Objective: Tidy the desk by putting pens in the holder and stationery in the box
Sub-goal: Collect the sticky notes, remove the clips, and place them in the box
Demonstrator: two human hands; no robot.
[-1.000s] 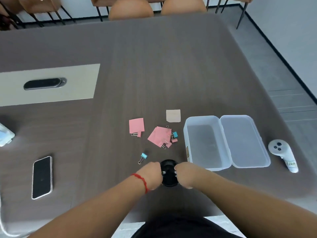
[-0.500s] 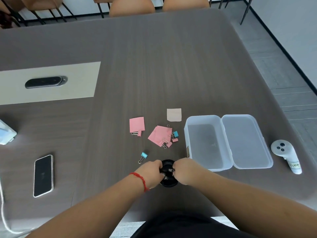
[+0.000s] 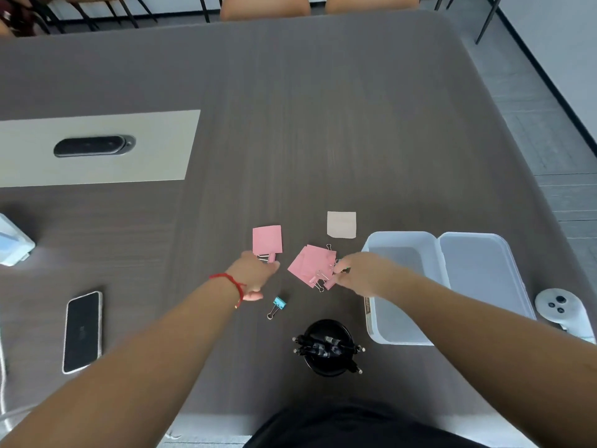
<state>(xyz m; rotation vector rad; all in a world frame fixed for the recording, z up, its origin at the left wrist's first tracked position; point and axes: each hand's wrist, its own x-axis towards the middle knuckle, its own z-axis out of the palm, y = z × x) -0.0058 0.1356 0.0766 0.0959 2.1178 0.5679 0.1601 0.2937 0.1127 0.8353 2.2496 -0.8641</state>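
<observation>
A black pen holder (image 3: 326,367) with several dark pens in it stands near the front edge. My left hand (image 3: 255,273) lies over the binder clip at the bottom of a pink note (image 3: 267,239), thumb spread. My right hand (image 3: 358,274) has its fingertips curled in the binder clips at the right edge of a pile of pink notes (image 3: 308,263); whether it grips one is hidden. A blue binder clip (image 3: 278,303) lies loose between my hands. A beige note (image 3: 341,224) sits behind the pile. The clear plastic box (image 3: 400,253) stands open, partly under my right forearm.
The box's lid (image 3: 478,279) lies flat to the right. A white controller (image 3: 559,307) rests at the right edge. A phone (image 3: 82,331) lies at the left, with a blue-white pack (image 3: 13,244) further left. A black device (image 3: 93,146) sits on a beige panel (image 3: 155,150).
Both hands have left the pen holder and moved forward, the left to the pink note's clip, the right to the clips by the pink pile. The holder now stands uncovered.
</observation>
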